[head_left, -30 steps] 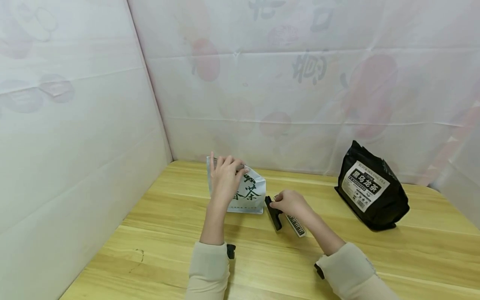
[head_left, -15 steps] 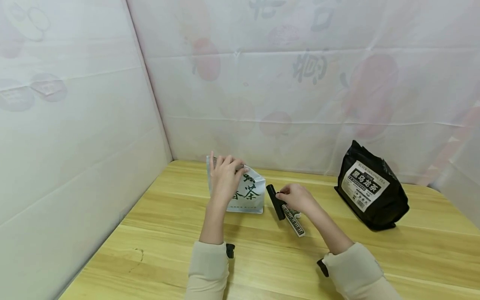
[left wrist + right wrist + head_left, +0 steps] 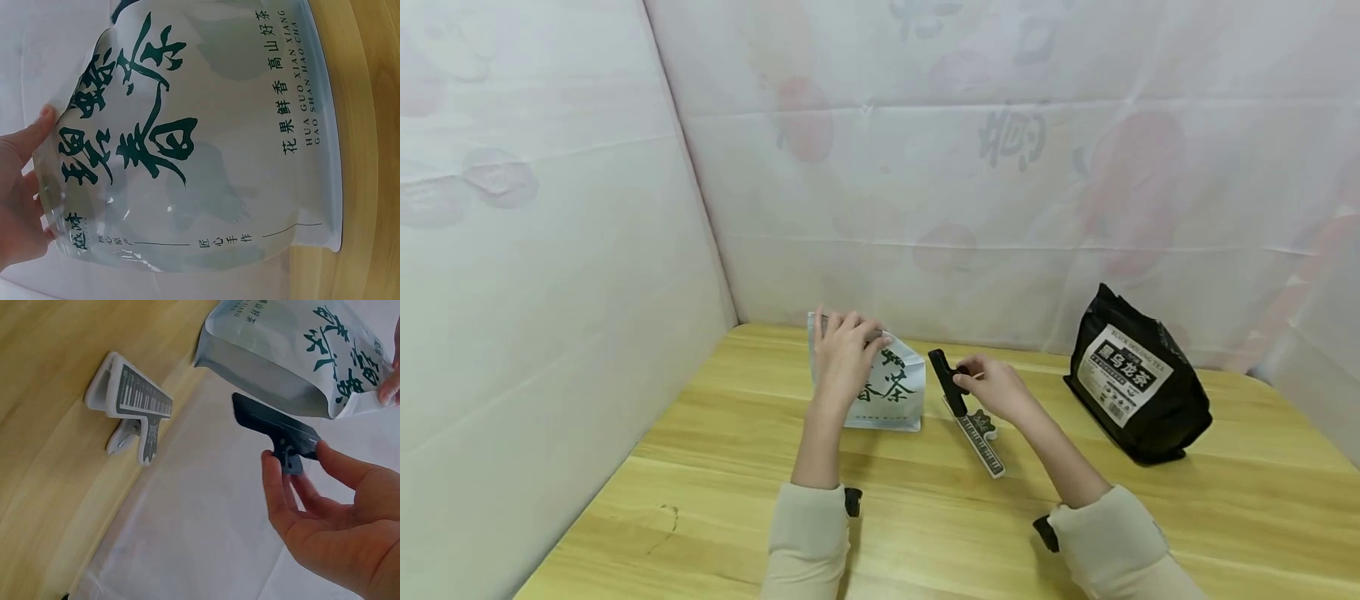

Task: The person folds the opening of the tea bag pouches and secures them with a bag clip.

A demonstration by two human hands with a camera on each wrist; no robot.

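Note:
A light blue tea bag [image 3: 891, 400] with green characters stands upright on the table. My left hand [image 3: 844, 354] grips its top edge, thumb on the printed front and fingers behind in the left wrist view [image 3: 25, 194]. To the right of the bag, my right hand [image 3: 996, 387] pinches a black bag clip [image 3: 946, 379] by its handles, held above the table. In the right wrist view the black clip [image 3: 275, 425] has its long bar toward the bag. A white clip with a piano-key pattern [image 3: 981, 446] lies on the table below the right hand.
A black oolong tea bag [image 3: 1138, 383] with a white label leans at the right of the wooden table [image 3: 722, 500]. White printed cloth walls [image 3: 865, 183] close off the back and left sides.
My right hand has lifted the black clip up off the table beside the white clip and moved it slightly away from me. The left hand keeps its grip on the light blue bag.

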